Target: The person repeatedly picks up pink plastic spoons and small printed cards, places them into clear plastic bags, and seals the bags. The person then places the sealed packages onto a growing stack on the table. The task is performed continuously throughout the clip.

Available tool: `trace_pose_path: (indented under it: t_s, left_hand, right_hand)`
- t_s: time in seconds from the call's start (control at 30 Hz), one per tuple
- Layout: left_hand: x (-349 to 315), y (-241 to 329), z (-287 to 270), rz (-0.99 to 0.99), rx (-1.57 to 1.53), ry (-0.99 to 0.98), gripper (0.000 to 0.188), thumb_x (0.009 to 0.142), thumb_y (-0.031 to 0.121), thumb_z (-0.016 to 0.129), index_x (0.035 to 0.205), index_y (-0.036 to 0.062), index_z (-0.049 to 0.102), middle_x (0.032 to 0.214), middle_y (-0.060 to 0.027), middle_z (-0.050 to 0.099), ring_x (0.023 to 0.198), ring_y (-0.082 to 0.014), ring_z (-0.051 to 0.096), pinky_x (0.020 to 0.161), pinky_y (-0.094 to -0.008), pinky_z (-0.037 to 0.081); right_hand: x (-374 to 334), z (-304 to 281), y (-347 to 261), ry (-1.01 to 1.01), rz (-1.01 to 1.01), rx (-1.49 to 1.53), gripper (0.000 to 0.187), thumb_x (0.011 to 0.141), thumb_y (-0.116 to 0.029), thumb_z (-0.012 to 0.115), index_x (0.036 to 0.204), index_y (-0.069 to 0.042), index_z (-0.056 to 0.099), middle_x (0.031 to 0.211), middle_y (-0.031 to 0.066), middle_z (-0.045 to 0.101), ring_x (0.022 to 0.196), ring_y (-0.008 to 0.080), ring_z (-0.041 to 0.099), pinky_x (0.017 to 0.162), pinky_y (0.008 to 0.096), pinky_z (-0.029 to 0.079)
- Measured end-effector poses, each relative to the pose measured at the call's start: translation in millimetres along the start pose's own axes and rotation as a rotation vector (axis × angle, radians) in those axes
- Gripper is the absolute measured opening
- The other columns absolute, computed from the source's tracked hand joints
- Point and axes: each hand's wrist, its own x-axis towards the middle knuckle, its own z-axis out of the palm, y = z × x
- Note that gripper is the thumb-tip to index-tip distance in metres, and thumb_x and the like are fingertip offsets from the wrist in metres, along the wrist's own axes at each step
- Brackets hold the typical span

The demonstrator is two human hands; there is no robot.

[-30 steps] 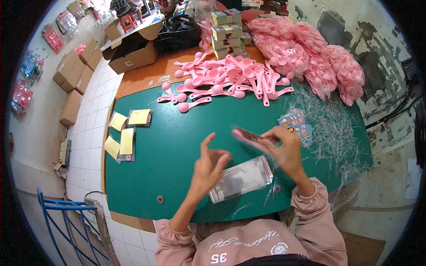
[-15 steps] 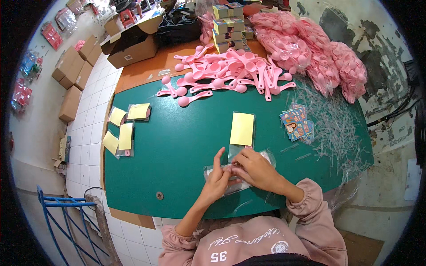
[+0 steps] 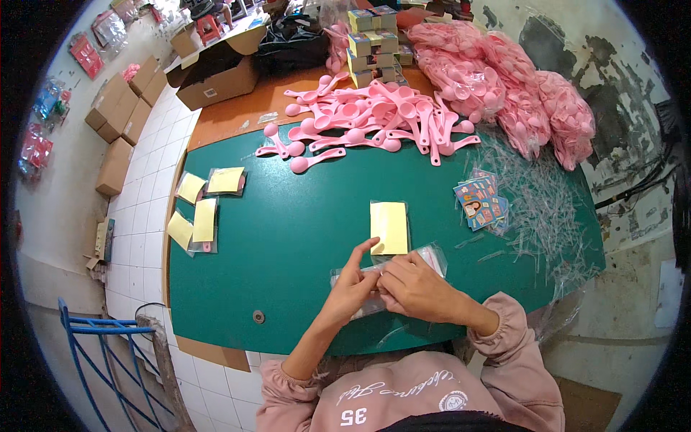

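Note:
Near the front of the green table, a clear plastic bag (image 3: 407,241) with a yellow card (image 3: 389,225) inside lies flat, its near end running under my fingers. My left hand (image 3: 353,289) is closed, thumb and fingertips together at that end, while its index finger stretches up to the card's edge. Beside it, my right hand (image 3: 417,288) has its fingers curled and pressed together on the same bag end. The exact grip is hidden by the knuckles. Beneath both hands sits a flat stack of clear plastic bags (image 3: 435,261).
Pink measuring spoons (image 3: 381,115) are heaped along the far side, with bagged spoons (image 3: 461,68) behind. Printed cards (image 3: 479,201) and clear plastic strips (image 3: 543,216) lie to the right. Several filled bags with yellow cards (image 3: 204,219) rest left. A round metal disc (image 3: 258,316) lies near the front edge.
The bag with the yellow card has slid toward me and slightly left. My left index finger now meets the card, and my right hand has shifted a little nearer to me.

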Motion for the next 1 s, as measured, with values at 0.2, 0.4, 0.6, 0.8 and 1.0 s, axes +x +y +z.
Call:
trace_pose_path:
  t_s: [0.2, 0.4, 0.6, 0.8, 1.0]
  left_hand:
    - [-6, 4, 3, 0.064, -0.308, 0.066, 0.037, 0.090, 0.000, 0.029, 0.127, 0.0033, 0.030, 0.103, -0.0186, 0.056, 0.093, -0.0209, 0.060, 0.082, -0.0314, 0.050]
    - [-2, 7, 5, -0.007, -0.266, -0.003, 0.032, 0.091, 0.001, 0.024, 0.113, -0.0059, 0.046, 0.111, -0.0202, 0.054, 0.102, -0.0245, 0.057, 0.088, -0.0326, 0.047]
    - [2, 12, 14, 0.028, -0.357, -0.060, 0.033, 0.092, 0.006, 0.026, 0.111, -0.0050, 0.050, 0.108, -0.0173, 0.057, 0.104, -0.0240, 0.056, 0.086, -0.0300, 0.048]
    - [-12, 20, 12, -0.066, -0.186, -0.103, 0.031, 0.091, 0.007, 0.030, 0.119, 0.0019, 0.044, 0.106, -0.0112, 0.059, 0.077, -0.0102, 0.056, 0.077, -0.0242, 0.050]
    - [-12, 5, 6, 0.154, 0.180, 0.054, 0.037, 0.085, 0.002, 0.048, 0.120, 0.0079, 0.039, 0.101, -0.0092, 0.057, 0.090, -0.0169, 0.057, 0.075, -0.0284, 0.052]
  right_hand:
    - [-30, -79, 45, 0.001, 0.120, 0.682, 0.016, 0.071, -0.010, 0.066, 0.080, -0.003, 0.054, 0.080, 0.0056, 0.054, 0.074, 0.0179, 0.052, 0.067, 0.0288, 0.043]
    - [-146, -162, 167, 0.157, 0.917, -0.049, 0.012, 0.077, -0.010, 0.055, 0.086, -0.002, 0.056, 0.086, 0.0078, 0.057, 0.079, 0.0200, 0.053, 0.070, 0.0298, 0.042]
    - [-46, -73, 42, 0.185, 0.470, 0.352, 0.061, 0.057, -0.012, 0.077, 0.110, -0.004, 0.048, 0.105, 0.0153, 0.046, 0.089, 0.0326, 0.053, 0.079, 0.0353, 0.044]
    - [-26, -28, 35, 0.195, 0.431, 0.487, 0.014, 0.069, -0.004, 0.066, 0.082, -0.004, 0.060, 0.095, 0.0085, 0.045, 0.084, 0.0188, 0.050, 0.071, 0.0285, 0.043]
    - [-33, -21, 33, 0.145, 0.477, 0.740, 0.015, 0.073, -0.005, 0.066, 0.086, -0.004, 0.060, 0.097, 0.0054, 0.045, 0.084, 0.0142, 0.050, 0.069, 0.0248, 0.042]
